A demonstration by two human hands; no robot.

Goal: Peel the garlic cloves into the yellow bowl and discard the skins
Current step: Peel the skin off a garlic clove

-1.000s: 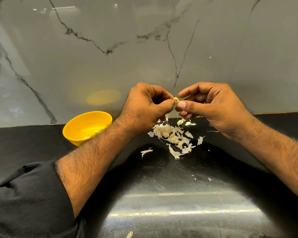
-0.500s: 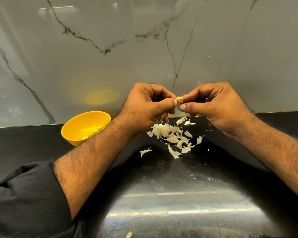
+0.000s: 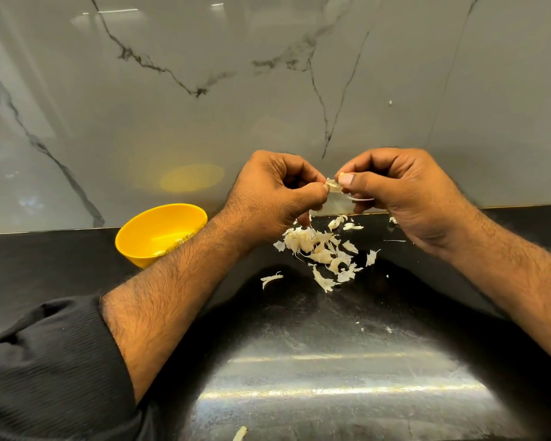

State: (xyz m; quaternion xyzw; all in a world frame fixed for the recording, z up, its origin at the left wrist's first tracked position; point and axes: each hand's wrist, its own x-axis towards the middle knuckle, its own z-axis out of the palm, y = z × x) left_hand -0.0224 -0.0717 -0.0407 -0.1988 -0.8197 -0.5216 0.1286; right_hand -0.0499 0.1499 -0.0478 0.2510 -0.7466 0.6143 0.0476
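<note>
**Garlic clove pinched between 2 hands above the skin pile**

The garlic clove (image 3: 341, 177) sits at the tips of the right hand (image 3: 404, 198), pinched between its thumb and curled forefinger; only a small pale-yellow bit of it shows above the thumbnail. A flap of papery skin (image 3: 333, 186) runs from the clove to the left hand (image 3: 274, 192), whose thumb and forefinger pinch its other end. The 2 sets of fingertips are close together, just apart, with the skin between them. The remaining fingers of both hands are curled inward toward the palms. A thin translucent piece hangs below the pinch; whether it is joined to the clove cannot be told.

Directly under the hands, a pile of peeled skins (image 3: 318, 249) lies on the black countertop (image 3: 331, 361), with a few stray flakes around it, 1 at the bottom edge of the view. The yellow bowl (image 3: 159, 232) stands on the counter to the left of the left forearm, close to the marble wall (image 3: 204, 90), well apart from the clove. A dark sleeve (image 3: 45, 361) is pushed up the left arm.
</note>
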